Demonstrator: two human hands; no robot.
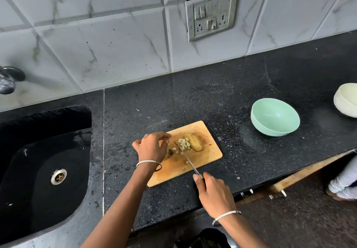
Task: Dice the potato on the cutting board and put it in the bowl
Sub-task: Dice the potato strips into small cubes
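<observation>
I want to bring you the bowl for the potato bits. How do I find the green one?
Look at the black speckled stone counter, then the wooden cutting board near its front edge. To the board's right, slightly farther back, stands a round mint-green bowl, empty and apart from the board. The only other bowl, at the picture's far right, is cream-white.

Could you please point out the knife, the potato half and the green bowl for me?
knife [188, 159], head view, middle of the blade.
potato half [195, 143], head view, its rounded skin side.
green bowl [275, 115], head view, bare inner wall.
</observation>
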